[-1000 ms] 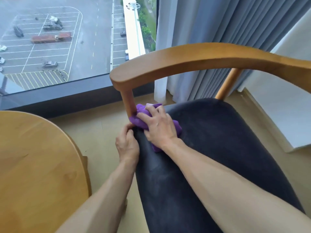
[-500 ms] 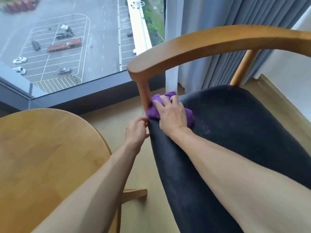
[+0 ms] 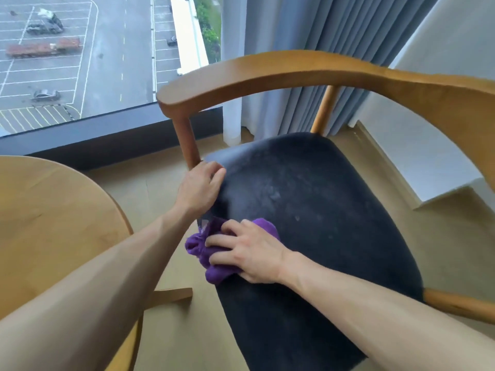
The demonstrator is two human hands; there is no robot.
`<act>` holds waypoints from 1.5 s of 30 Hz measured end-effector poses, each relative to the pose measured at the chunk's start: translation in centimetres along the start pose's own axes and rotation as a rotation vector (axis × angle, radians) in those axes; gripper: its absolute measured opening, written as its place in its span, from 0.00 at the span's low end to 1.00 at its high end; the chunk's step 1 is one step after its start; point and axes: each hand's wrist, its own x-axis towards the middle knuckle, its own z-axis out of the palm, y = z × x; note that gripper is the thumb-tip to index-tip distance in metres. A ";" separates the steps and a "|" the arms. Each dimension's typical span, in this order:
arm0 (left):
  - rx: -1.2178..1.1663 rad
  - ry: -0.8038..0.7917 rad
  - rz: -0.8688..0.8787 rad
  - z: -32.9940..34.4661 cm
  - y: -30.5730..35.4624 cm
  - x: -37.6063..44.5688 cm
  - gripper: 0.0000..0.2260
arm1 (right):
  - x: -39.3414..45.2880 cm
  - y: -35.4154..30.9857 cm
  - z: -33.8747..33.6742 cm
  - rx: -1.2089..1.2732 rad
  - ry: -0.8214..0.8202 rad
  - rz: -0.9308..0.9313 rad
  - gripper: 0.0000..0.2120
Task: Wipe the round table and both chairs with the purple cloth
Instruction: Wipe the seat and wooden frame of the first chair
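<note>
Head view gives me the chair [image 3: 308, 210] first, filling most of the frame: a dark upholstered seat under a curved wooden back rail, standing by the window [image 3: 80, 62] and the grey curtain [image 3: 308, 30]. To its left, just beside it, is the round wooden counter [image 3: 53, 223], only partly in view, bare wood where I can see it. I see only this one chair; the second is out of frame. My left hand [image 3: 199, 188] grips the seat's left edge right at the foot of the rail's upright post [image 3: 187, 140], fingers curled over the cushion; I judge it sits there to steady the chair against the push of the wiping. My right hand [image 3: 251, 253] lies nearer me on the same left edge, fingers spread and pressing down over the bunched purple cloth [image 3: 211, 261], which is squeezed between palm and seat and spills slightly past the cushion's side (bunching gives a thicker pad, I would guess). Pale smudges show on the seat fabric further in, so I reckon the seat is not yet done. No containers are in view, so nothing to report inside any.
</note>
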 end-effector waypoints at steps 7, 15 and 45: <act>0.015 -0.172 -0.056 -0.6 0.1 -1.6 0.18 | -11.5 4.7 -1.2 0.040 0.040 0.348 0.19; -0.161 -0.247 -0.185 -1.0 -0.1 -0.5 0.19 | -1.3 4.3 -0.9 0.213 0.334 1.229 0.27; 0.272 -0.332 -0.010 0.3 1.7 0.6 0.32 | -1.0 -4.7 0.0 0.374 0.305 0.950 0.23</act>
